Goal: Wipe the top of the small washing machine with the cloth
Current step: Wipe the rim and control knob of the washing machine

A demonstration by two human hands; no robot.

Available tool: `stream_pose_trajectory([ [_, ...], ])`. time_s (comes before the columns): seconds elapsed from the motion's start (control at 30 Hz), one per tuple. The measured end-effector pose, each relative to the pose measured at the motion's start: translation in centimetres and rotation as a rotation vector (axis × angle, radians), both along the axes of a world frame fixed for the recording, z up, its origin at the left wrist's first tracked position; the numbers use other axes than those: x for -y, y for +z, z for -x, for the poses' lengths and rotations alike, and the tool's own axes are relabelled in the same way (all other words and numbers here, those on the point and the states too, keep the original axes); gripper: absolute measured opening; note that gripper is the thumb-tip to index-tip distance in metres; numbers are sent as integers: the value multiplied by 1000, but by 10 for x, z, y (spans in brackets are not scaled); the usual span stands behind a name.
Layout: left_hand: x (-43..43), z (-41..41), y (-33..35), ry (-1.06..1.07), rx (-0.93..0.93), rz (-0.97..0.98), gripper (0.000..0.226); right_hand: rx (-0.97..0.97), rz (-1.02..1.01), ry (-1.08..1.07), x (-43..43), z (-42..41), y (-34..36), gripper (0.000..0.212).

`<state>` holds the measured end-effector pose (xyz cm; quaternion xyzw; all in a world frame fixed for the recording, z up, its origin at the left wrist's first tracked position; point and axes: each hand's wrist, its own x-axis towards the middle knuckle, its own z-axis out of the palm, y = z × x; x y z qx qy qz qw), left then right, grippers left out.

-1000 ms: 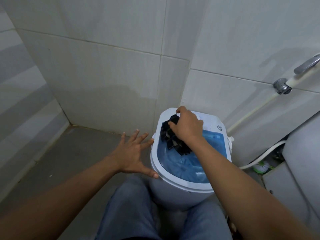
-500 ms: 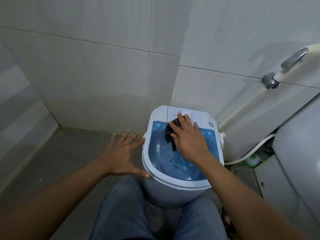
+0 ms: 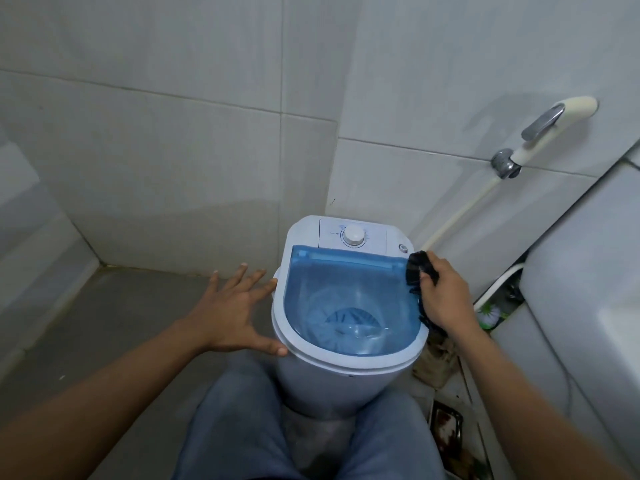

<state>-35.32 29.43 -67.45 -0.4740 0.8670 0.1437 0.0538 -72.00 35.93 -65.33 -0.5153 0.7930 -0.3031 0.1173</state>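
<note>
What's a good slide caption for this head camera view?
Right hand wipes washing machine rim with dark cloth; left hand steadies it.

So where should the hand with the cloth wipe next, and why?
Probably down along the white rim toward the near edge. The right hand presses the black cloth at the right back corner of the blue lid, while the left hand steadies the washing machine.

Both forearms are bare from the elbow area down, with no sleeves, watch, bracelet or rings showing. The left hand (image 3: 231, 314) and the right hand (image 3: 446, 296) are ungloved, with short, plain nails on the 5 visible left fingertips. Below, 2 legs are clad in faded blue-grey denim jeans (image 3: 239, 431), the cloth slightly creased
</note>
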Motion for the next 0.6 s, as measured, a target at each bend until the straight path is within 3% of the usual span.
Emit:
stream_pose_trajectory([
  [0.17, -1, 1, -2, 6, -5, 17, 142, -113, 169, 295, -27, -63, 7, 53],
  [0.27, -1, 2, -1, 6, -5, 23, 142, -313, 33, 543, -34, -116, -3, 64],
  [0.33, -1, 2, -1, 8, 2, 25, 142, -419, -39, 601, -35, -131, -11, 72],
  [0.6, 0, 2, -2, -2, 4, 19, 141, -280, 13, 232, -47, -62, -24, 63],
])
